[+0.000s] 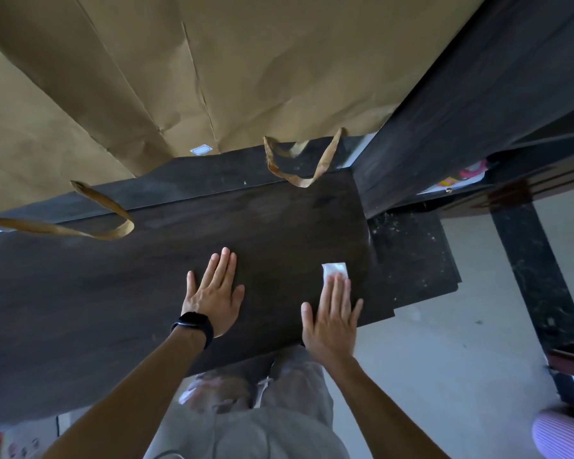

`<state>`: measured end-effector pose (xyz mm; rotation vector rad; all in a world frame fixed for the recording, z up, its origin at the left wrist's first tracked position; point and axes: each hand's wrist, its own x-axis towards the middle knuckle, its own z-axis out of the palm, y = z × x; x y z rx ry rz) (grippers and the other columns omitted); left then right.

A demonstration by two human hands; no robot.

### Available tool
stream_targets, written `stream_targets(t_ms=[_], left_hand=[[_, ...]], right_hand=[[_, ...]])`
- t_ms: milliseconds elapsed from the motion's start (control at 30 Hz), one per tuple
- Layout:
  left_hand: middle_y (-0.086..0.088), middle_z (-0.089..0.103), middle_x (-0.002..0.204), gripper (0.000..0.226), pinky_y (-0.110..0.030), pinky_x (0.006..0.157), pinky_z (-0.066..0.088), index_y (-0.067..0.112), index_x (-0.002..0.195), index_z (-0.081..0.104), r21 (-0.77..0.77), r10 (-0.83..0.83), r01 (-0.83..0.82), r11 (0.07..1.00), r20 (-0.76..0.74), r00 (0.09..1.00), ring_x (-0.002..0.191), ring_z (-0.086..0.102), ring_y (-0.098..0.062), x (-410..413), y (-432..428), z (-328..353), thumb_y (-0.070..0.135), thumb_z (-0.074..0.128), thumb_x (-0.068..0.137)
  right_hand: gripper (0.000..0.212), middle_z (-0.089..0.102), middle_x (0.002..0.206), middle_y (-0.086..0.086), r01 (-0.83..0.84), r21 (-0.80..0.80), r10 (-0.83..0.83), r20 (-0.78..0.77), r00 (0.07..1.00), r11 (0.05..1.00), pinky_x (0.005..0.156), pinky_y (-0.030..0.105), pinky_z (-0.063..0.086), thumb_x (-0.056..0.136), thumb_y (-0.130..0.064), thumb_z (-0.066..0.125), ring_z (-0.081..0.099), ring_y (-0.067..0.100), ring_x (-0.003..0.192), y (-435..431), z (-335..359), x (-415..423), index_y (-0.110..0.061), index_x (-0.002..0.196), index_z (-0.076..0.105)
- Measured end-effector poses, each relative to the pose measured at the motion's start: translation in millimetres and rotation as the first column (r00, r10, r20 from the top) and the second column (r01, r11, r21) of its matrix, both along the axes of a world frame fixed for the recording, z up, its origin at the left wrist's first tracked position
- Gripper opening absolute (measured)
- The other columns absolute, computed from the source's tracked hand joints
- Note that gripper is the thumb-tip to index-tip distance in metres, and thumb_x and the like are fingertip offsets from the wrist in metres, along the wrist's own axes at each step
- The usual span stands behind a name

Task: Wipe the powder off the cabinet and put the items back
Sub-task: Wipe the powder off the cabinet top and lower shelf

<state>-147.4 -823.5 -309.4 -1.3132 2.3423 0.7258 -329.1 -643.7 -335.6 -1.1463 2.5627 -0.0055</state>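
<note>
head view, looking down. the cabinet (146,293) top is a dark wood-grain board running across the frame. the right hand (331,321) lies flat, fingers straight and together, pressing a small white wipe (334,269) onto the board near its right end; only the wipe's far edge shows past the fingertips. the left hand (214,294) rests palm-down with fingers straight, holding nothing — it sits well apart from the right, likely as a brace, with a black watch (194,324) at the wrist. 2 brown paper bags (186,67) stand along the back of the cabinet top, handles drooping onto it. pale specks show on the lower shelf (411,253) at right. the wipe looks thin, soft and light — best driven under flat fingers, since it would probably bunch if pinched. the bags should crumple easily; take them by the handles.
</note>
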Motion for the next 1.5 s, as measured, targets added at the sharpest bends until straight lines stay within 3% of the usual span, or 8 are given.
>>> stream_targets(t_ms=[167, 333, 500, 667, 833, 1133, 1300, 1500], left_hand=[[0.018, -0.028, 0.157, 0.065, -0.053, 0.121, 0.003, 0.028, 0.156, -0.012, 0.0, -0.012, 0.012, 1.0, 0.012, 1.0, 0.145, -0.022, -0.003, 2.6, -2.5, -0.3, 0.051, 0.016, 0.102], [0.018, -0.029, 0.156, 0.067, -0.053, 0.121, 0.003, 0.027, 0.156, -0.011, 0.003, -0.035, 0.035, 0.999, 0.036, 0.999, 0.147, -0.02, -0.005, 2.2, -3.2, -1.2, 0.052, 0.018, 0.102], [0.017, -0.03, 0.155, 0.068, -0.053, 0.121, 0.006, 0.025, 0.157, -0.01, -0.002, -0.035, 0.035, 0.999, 0.035, 0.999, 0.149, -0.016, -0.009, 0.6, -2.6, 2.2, 0.052, 0.019, 0.101], [0.016, -0.032, 0.155, 0.069, -0.054, 0.121, 0.004, 0.025, 0.156, -0.012, 0.015, -0.02, 0.02, 1.0, 0.024, 1.0, 0.149, -0.018, -0.009, -0.6, -0.4, 2.3, 0.053, 0.018, 0.101], [0.016, -0.03, 0.156, 0.069, -0.053, 0.121, 0.004, 0.026, 0.156, -0.011, -0.011, -0.03, 0.03, 0.999, 0.01, 0.999, 0.147, -0.02, -0.006, 3.5, -1.3, 0.2, 0.053, 0.02, 0.101], [0.018, -0.032, 0.155, 0.071, -0.055, 0.121, 0.003, 0.027, 0.155, -0.013, 0.003, -0.032, 0.032, 0.999, 0.026, 0.999, 0.144, -0.024, -0.004, 5.0, -2.8, -4.9, 0.058, 0.016, 0.099], [0.017, -0.03, 0.156, 0.071, -0.056, 0.12, 0.003, 0.026, 0.156, -0.011, 0.035, 0.006, -0.006, 0.999, 0.003, 1.0, 0.148, -0.019, -0.008, 0.3, -0.5, -0.6, 0.057, 0.019, 0.099], [0.018, -0.036, 0.154, 0.071, -0.055, 0.121, 0.002, 0.028, 0.154, -0.018, -0.001, -0.041, 0.041, 0.999, 0.024, 0.999, 0.143, -0.028, -0.005, 6.6, -1.5, -6.1, 0.058, 0.014, 0.098]], right_hand=[[0.071, -0.004, 0.168, 0.004, -0.2, -0.061, 0.201, 0.013, 0.98, 0.978, 0.123, 0.057, 0.003, 0.102, -0.058, 0.009, -0.007, 0.021, 0.154, -85.7, -7.2, -18.5, -0.016, 0.159, -0.001], [0.072, -0.004, 0.168, 0.002, 0.234, -0.052, -0.232, 0.033, 0.972, 0.971, 0.123, 0.058, 0.002, 0.1, -0.058, 0.003, -0.005, 0.018, 0.154, -114.4, -3.7, -88.5, -0.017, 0.159, -0.003], [0.078, 0.008, 0.167, 0.01, 0.502, -0.044, -0.5, 0.039, 0.865, 0.864, 0.122, 0.058, 0.012, 0.1, -0.062, 0.012, 0.006, 0.026, 0.154, -32.6, 2.0, -48.6, -0.012, 0.159, 0.004], [0.078, 0.008, 0.166, 0.014, 0.399, 0.029, -0.399, -0.006, 0.917, 0.916, 0.12, 0.061, 0.013, 0.1, -0.057, 0.019, 0.007, 0.031, 0.154, 4.1, 7.0, -21.6, -0.006, 0.158, 0.009], [0.077, -0.007, 0.167, 0.006, 0.111, -0.005, -0.111, -0.017, 0.994, 0.994, 0.124, 0.052, -0.002, 0.1, -0.061, 0.005, -0.009, 0.022, 0.154, -82.4, -1.7, -62.0, -0.012, 0.158, -0.004], [0.083, 0.005, 0.168, 0.004, 0.416, -0.039, -0.416, -0.004, 0.909, 0.909, 0.123, 0.05, 0.013, 0.095, -0.066, 0.005, 0.008, 0.022, 0.153, -124.8, 5.7, -66.0, -0.014, 0.16, 0.004], [0.086, -0.008, 0.168, 0.007, 0.376, 0.047, -0.376, -0.011, 0.926, 0.925, 0.124, 0.053, 0.005, 0.094, -0.069, 0.004, -0.006, 0.023, 0.154, -62.6, 4.1, -41.0, -0.014, 0.158, -0.008], [0.083, -0.002, 0.168, 0.005, 0.271, -0.024, -0.272, -0.016, 0.962, 0.962, 0.121, 0.055, 0.0, 0.097, -0.066, 0.008, -0.002, 0.02, 0.154, -140.5, -2.0, -87.1, -0.011, 0.159, 0.0]])
